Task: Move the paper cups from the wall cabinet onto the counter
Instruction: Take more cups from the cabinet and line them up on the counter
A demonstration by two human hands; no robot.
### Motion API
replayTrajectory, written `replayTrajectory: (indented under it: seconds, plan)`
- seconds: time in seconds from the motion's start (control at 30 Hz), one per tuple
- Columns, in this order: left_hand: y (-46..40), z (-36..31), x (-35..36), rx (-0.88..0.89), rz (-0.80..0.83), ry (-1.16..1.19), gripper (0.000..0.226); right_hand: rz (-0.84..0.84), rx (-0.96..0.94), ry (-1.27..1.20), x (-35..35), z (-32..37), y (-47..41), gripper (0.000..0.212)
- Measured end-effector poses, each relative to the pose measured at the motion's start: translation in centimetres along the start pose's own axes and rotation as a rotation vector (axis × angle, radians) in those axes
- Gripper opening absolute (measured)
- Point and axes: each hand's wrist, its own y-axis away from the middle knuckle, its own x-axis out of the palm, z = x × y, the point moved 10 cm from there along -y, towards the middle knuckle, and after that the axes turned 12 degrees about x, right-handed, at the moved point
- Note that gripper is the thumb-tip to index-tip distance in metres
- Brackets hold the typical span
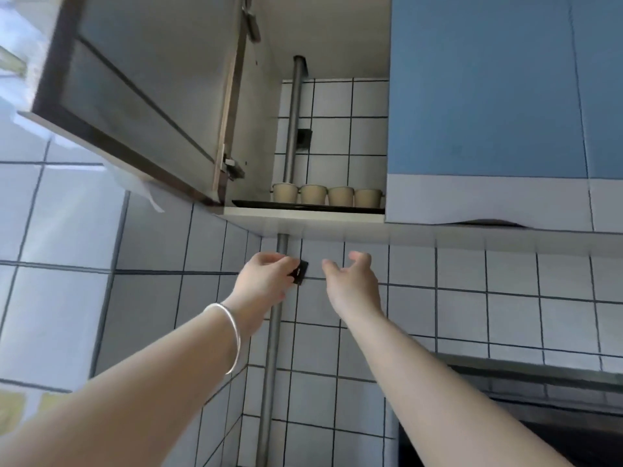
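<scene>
Several beige paper cups [326, 194] stand upside down in a row on a dark tray [256, 204] on the bottom shelf of the open wall cabinet [303, 218]. Both my arms are raised below that shelf. My left hand [266, 281], with a silver bangle on the wrist, has loosely curled fingers and holds nothing. My right hand [350, 278] is spread open and empty. Both hands are well beneath the cups and touch neither them nor the tray.
The cabinet door [135, 96] is swung open to the upper left. A closed blue cabinet [488, 96] adjoins on the right. A metal pipe [273, 348] with a black clip [299, 272] runs down the tiled wall. A dark range hood [539, 392] sits lower right.
</scene>
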Motion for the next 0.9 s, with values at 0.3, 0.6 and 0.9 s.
replayTrajectory:
  seconds: [0.3, 0.6, 0.9]
  plan:
    - [-9.9, -1.6, -0.6, 0.187, -0.082, -0.257, 0.030, 0.001, -0.306, 0.015, 3.1, 7.8, -8.0, 0.040]
    - [-19.9, -4.7, -0.8, 0.396, -0.187, -0.226, 0.027, -0.155, -0.445, 0.104, 3.9, 12.1, -16.6, 0.028]
    - [-29.9, -4.8, 2.1, 0.430, -0.097, -0.600, 0.033, -0.157, -0.337, 0.492, 7.8, 12.4, -24.4, 0.042]
